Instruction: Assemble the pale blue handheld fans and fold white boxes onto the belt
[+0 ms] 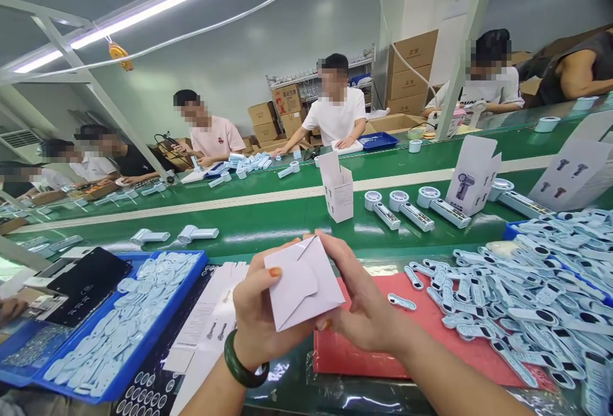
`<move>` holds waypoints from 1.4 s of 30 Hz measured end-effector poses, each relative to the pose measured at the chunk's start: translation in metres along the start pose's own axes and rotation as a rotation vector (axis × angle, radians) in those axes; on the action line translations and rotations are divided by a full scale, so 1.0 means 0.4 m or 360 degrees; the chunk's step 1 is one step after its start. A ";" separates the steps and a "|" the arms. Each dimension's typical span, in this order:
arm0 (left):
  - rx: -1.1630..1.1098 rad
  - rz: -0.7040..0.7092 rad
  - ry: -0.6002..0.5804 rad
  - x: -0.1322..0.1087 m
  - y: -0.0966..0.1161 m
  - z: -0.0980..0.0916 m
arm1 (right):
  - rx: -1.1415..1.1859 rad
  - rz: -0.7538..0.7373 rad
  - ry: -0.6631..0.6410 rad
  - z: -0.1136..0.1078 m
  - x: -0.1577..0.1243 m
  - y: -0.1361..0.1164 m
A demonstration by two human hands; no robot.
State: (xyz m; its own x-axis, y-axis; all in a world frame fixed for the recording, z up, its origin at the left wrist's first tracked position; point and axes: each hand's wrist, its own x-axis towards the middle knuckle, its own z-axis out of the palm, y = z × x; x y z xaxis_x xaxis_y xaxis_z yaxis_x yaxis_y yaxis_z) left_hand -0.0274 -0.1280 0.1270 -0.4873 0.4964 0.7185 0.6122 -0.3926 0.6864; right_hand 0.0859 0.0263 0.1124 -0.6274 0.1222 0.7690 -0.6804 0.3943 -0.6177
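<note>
Both my hands hold a small white cardboard box point(301, 283) with its folded bottom flaps facing me. My left hand point(256, 317), with a green bangle at the wrist, grips its left side with the thumb on the flap. My right hand point(366, 304) wraps round its right side and underside. Below them lies a red mat point(421, 326). An assembled white box point(338, 187) stands upright on the green conveyor belt point(268, 215) just beyond my hands.
A blue tray point(119, 333) of pale blue parts sits at left beside a stack of white leaflets point(211, 320). A heap of pale blue straps point(531, 288) fills the right. Handheld devices point(409, 206) and a printed box point(472, 173) lie on the belt. Several people work across it.
</note>
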 end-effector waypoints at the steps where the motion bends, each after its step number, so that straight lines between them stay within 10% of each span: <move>1: -0.0143 -0.0047 -0.0054 -0.008 0.008 0.010 | -0.0026 -0.0014 0.0005 -0.002 -0.003 0.009; 10: -0.0957 -0.0929 0.0055 -0.061 0.028 0.062 | -0.0517 -0.0051 -0.0161 -0.013 -0.062 0.037; 22: -0.0682 -0.0787 0.0107 -0.073 -0.001 0.085 | -0.0680 -0.0121 -0.0164 -0.003 -0.071 0.039; 35: -0.1200 -0.0720 -0.0036 -0.044 -0.011 0.067 | -0.0651 0.0027 -0.0088 0.015 -0.082 0.038; 42: -0.1315 -0.0607 0.0457 -0.057 -0.037 0.144 | -0.0541 0.0255 0.0090 0.039 -0.041 0.030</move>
State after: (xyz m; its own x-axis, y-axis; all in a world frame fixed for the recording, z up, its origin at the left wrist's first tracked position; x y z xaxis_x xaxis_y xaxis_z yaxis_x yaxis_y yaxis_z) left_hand 0.0105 -0.0890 0.0939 -0.7646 0.5383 0.3545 -0.1998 -0.7208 0.6637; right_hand 0.0822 0.0146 0.0898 -0.6875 0.2529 0.6808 -0.4050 0.6446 -0.6484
